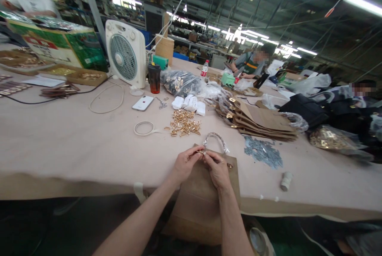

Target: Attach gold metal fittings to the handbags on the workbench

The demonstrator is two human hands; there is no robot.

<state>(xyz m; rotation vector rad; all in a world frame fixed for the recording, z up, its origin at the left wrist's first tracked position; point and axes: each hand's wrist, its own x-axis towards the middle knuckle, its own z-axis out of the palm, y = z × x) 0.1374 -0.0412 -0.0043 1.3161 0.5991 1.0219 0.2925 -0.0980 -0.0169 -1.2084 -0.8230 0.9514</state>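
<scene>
A flat brown bag panel [199,204] lies over the table's front edge and hangs down toward me. Its curved handle [215,136], wrapped in clear film, rises from the top edge. At the handle's left end, my left hand [185,163] and my right hand [218,168] meet fingertip to fingertip, both closed in a pinch on a small gold metal fitting [200,152]. Fingers cover most of that piece. Another gold fitting [230,165] sits at the handle's right end. Just beyond my hands lies a loose pile of gold fittings [185,124].
Right of the panel are grey metal plates [264,152], a spool [286,181] and stacked brown bag panels [262,123]. A tape roll [144,128], phone [143,103], drink cup [154,79] and fan [125,53] stand leftward. Co-workers sit across the table.
</scene>
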